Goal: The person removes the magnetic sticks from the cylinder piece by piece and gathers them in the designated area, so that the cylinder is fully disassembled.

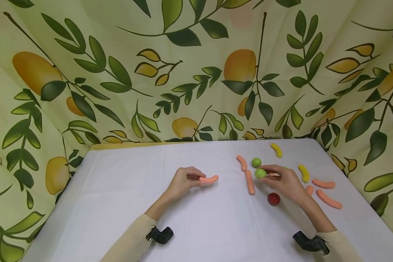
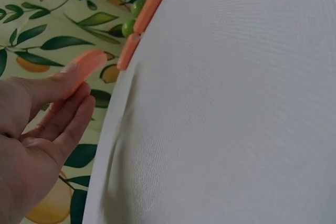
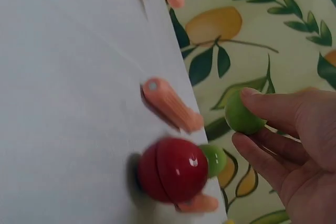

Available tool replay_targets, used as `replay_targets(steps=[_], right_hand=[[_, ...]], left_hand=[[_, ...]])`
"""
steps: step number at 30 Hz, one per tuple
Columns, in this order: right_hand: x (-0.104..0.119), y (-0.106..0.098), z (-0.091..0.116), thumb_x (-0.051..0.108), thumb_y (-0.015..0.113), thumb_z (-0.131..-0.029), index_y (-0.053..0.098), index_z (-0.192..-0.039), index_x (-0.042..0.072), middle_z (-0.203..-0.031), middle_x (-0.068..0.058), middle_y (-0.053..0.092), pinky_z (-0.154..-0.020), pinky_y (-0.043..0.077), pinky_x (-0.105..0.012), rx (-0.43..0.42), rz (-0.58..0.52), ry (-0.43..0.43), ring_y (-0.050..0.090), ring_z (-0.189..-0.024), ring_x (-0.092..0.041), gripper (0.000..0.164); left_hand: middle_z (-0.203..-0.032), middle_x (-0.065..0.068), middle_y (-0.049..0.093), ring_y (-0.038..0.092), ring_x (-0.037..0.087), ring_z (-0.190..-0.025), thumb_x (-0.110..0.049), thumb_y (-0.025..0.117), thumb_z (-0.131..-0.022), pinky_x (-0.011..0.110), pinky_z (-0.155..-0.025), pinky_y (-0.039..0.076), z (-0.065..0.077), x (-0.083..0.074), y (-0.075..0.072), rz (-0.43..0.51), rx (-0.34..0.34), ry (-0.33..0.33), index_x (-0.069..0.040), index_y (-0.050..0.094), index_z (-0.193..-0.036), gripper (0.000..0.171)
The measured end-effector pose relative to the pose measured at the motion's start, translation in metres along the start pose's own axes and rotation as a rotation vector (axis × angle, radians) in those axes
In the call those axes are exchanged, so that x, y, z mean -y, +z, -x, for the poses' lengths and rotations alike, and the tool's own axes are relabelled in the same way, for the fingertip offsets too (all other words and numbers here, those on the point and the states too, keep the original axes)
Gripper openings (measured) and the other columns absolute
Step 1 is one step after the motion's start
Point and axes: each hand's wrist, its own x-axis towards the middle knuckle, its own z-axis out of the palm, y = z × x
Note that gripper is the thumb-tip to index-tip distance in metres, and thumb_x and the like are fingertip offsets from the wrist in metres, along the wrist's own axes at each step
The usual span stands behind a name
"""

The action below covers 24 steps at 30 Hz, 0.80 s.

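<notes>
Between thumb and fingers, my left hand (image 1: pixel 183 179) pinches a pink toy sausage (image 1: pixel 211 179), held by one end with the other end pointing right. The left wrist view has this sausage (image 2: pixel 86 69) raised beside the white tabletop. On the right, my right hand (image 1: pixel 286 183) holds a small green ball (image 1: pixel 260 173) at its fingertips. The right wrist view catches that ball (image 3: pixel 242 113) between thumb and fingers. Left of this hand lie two more sausages, one (image 1: pixel 241 163) behind the other (image 1: pixel 250 182). A glossy, seamed red ball (image 1: pixel 273 198) sits below the hand.
Another green ball (image 1: pixel 256 162) lies behind the held one. Toward the right edge are two yellow toy bananas (image 1: pixel 276 150) and several sausages (image 1: pixel 329 199), one partly behind my right wrist. White cloth (image 1: pixel 134 174) covers the table, and a leaf-patterned curtain (image 1: pixel 196 72) hangs behind it.
</notes>
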Motion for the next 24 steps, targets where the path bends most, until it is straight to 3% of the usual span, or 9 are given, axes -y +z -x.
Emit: replay_targets(steps=[4,10,13,15,17,20,23,24], right_hand=[[-0.009,-0.014,0.001,0.011,0.078,-0.084,0.062,-0.126,-0.003,-0.118,-0.024,0.064,-0.076,0.056,-0.020,-0.005,0.020,0.060,0.068,-0.100,-0.036,0.048],[-0.025,-0.032,-0.002,0.012,0.077,-0.085,0.059,-0.127,-0.006,-0.119,-0.026,0.064,-0.075,0.052,-0.011,-0.042,0.054,0.060,0.062,-0.107,-0.040,0.049],[-0.035,-0.040,-0.005,0.012,0.076,-0.086,0.060,-0.126,-0.007,-0.120,-0.026,0.063,-0.076,0.055,-0.019,-0.070,0.091,0.089,0.060,-0.107,-0.040,0.047],[-0.042,-0.046,-0.008,0.018,0.074,-0.089,0.058,-0.129,-0.006,-0.122,-0.027,0.061,-0.085,0.055,-0.032,-0.068,0.111,0.132,0.057,-0.110,-0.041,0.049],[-0.047,-0.050,-0.011,0.027,0.071,-0.092,0.056,-0.132,-0.004,-0.126,-0.028,0.059,-0.092,0.050,-0.048,-0.054,0.112,0.190,0.053,-0.115,-0.043,0.053],[-0.055,-0.057,-0.016,0.034,0.066,-0.095,0.051,-0.137,-0.004,-0.130,-0.030,0.054,-0.095,0.041,-0.062,-0.020,0.091,0.245,0.046,-0.122,-0.047,0.059],[-0.063,-0.064,-0.021,0.035,0.066,-0.095,0.051,-0.136,-0.005,-0.131,-0.031,0.054,-0.094,0.041,-0.061,-0.022,0.104,0.257,0.045,-0.123,-0.049,0.059],[-0.066,-0.066,-0.022,0.033,0.066,-0.094,0.051,-0.136,-0.005,-0.131,-0.031,0.054,-0.092,0.045,-0.055,-0.030,0.109,0.258,0.046,-0.122,-0.049,0.058]], left_hand=[[-0.096,0.010,0.071,0.068,0.018,-0.088,-0.002,0.079,-0.080,0.026,-0.078,0.056,-0.005,-0.001,0.007,0.010,-0.010,-0.017,0.005,0.074,-0.102,0.024],[-0.094,0.010,0.072,0.068,0.019,-0.088,-0.002,0.080,-0.079,0.023,-0.076,0.055,-0.009,-0.002,0.016,-0.003,-0.025,-0.028,0.003,0.075,-0.101,0.023],[-0.094,0.011,0.072,0.067,0.024,-0.088,0.000,0.080,-0.078,0.020,-0.073,0.053,-0.010,-0.002,0.021,-0.034,-0.032,-0.021,0.003,0.075,-0.099,0.022],[-0.094,0.014,0.072,0.067,0.029,-0.088,0.002,0.079,-0.078,0.018,-0.070,0.051,-0.011,-0.003,0.024,-0.054,-0.036,-0.010,0.005,0.075,-0.099,0.021],[-0.094,0.017,0.072,0.066,0.032,-0.089,0.004,0.078,-0.078,0.017,-0.070,0.050,-0.011,-0.006,0.026,-0.069,-0.040,-0.009,0.006,0.075,-0.098,0.021],[-0.095,0.021,0.071,0.066,0.035,-0.090,0.006,0.077,-0.078,0.017,-0.070,0.050,-0.009,-0.021,0.028,-0.056,-0.037,-0.028,0.009,0.073,-0.099,0.021],[-0.095,0.023,0.070,0.066,0.034,-0.089,0.006,0.076,-0.079,0.018,-0.070,0.051,-0.006,-0.036,0.030,-0.036,-0.036,-0.044,0.010,0.072,-0.098,0.020],[-0.095,0.023,0.070,0.066,0.035,-0.088,0.006,0.076,-0.079,0.018,-0.069,0.052,-0.006,-0.039,0.031,-0.030,-0.034,-0.041,0.011,0.072,-0.098,0.020]])
